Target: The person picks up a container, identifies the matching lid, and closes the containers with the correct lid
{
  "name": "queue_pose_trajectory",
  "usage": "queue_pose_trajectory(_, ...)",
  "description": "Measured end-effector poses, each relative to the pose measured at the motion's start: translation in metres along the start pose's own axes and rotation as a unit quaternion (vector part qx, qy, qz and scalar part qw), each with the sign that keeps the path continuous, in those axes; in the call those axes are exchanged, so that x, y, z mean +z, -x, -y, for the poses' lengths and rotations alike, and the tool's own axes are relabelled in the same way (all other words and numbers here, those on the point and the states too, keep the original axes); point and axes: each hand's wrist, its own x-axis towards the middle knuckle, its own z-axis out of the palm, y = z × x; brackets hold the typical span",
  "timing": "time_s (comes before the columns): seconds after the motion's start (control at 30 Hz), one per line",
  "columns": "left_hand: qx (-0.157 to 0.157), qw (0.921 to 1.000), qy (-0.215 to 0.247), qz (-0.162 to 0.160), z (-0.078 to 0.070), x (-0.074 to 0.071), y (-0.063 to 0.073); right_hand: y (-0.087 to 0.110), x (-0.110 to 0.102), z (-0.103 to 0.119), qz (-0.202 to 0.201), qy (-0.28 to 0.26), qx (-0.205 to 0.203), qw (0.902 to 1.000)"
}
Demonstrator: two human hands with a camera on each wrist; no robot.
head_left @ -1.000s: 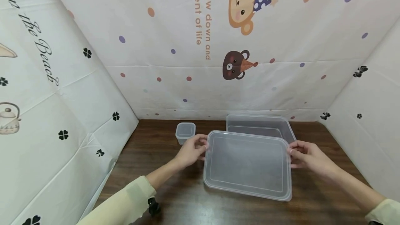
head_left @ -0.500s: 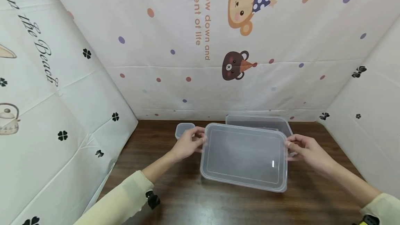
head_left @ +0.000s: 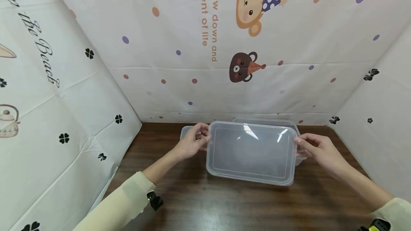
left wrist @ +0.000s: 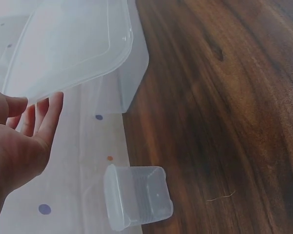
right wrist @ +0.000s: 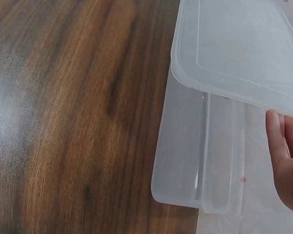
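Note:
A large translucent plastic lid [head_left: 252, 152] is held tilted in the air between both hands. My left hand [head_left: 191, 142] pinches its left edge between thumb and fingers, and my right hand [head_left: 316, 149] pinches the opposite edge. Behind and below the lid stands a large clear rectangular container [right wrist: 180, 146], open at the top and mostly covered from sight in the head view. The right wrist view shows a gap between the lid and this container's rim. A small lidded plastic box [left wrist: 141, 195] stands just beyond my left hand, partly hidden by it in the head view.
Everything stands on a dark brown wooden table [head_left: 205, 202]. A white printed cloth [head_left: 179, 92] hangs behind the table and along both sides, close behind the containers.
Both hands have lifted the lid away from me, towards the large container, which it now covers more in view. My left hand now hides more of the small box.

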Motion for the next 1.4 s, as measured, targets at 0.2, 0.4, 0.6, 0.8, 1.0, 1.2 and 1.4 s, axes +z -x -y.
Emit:
queue_pose_trajectory(0.2, 0.026, 0.9993, -0.027, 0.007, -0.004, -0.002, -0.001, -0.002, -0.003, 0.002, -0.010, -0.021, -0.026, 0.9994)
queue_pose_trajectory(0.4, 0.052, 0.9969, -0.050, 0.030, -0.010, -0.004, 0.002, -0.002, -0.006, 0.004, -0.020, -0.044, -0.047, 0.9977)
queue_pose_trajectory(0.6, 0.077, 0.9941, -0.064, 0.043, -0.015, -0.006, 0.003, -0.002, -0.007, 0.005, -0.023, -0.067, -0.050, 0.9962)
queue_pose_trajectory(0.8, 0.103, 0.9890, -0.103, 0.024, -0.015, -0.006, 0.003, -0.003, -0.007, 0.006, -0.023, -0.072, -0.048, 0.9960)
queue_pose_trajectory(1.0, 0.118, 0.9847, -0.127, 0.009, -0.019, -0.006, 0.003, -0.002, -0.009, 0.008, -0.010, -0.045, -0.014, 0.9988)
queue_pose_trajectory(1.2, 0.119, 0.9845, -0.129, 0.002, -0.025, -0.007, 0.004, -0.001, -0.011, 0.010, 0.020, -0.015, 0.004, 0.9997)
queue_pose_trajectory(1.4, 0.124, 0.9838, -0.130, -0.008, -0.029, -0.008, 0.004, -0.003, -0.011, 0.011, 0.075, -0.057, 0.029, 0.9951)
